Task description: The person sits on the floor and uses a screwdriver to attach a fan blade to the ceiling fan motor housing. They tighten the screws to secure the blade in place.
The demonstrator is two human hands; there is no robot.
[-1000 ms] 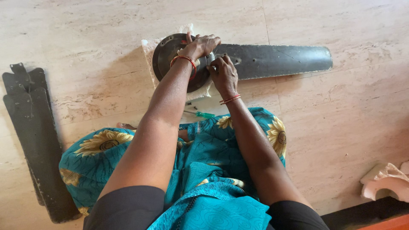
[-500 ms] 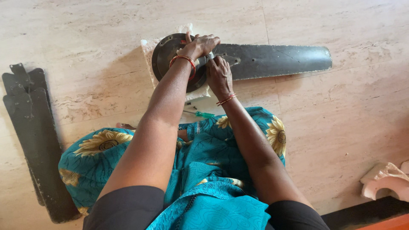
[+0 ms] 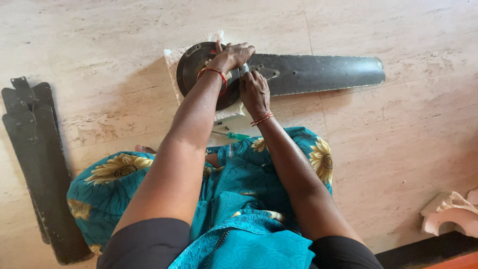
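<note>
Left hand, wearing a red bangle, lies palm down with fingers curled over the rim of a round, dark metal fan motor, gripping it. Right hand, just beside the left, is clenched around a small silvery tool; its tip meets the joint where a long, flat, dusty black fan blade joins the motor. The motor sits on a pale, rough-edged cloth pad on a smooth beige stone floor. Near the right wrist, toward the person, lies a green-handled screwdriver. Beyond the left arm, well apart, two loose blades are stacked. Compared with the earlier frames, both hands hold nearly the same places; the right hand has shifted slightly.
</note>
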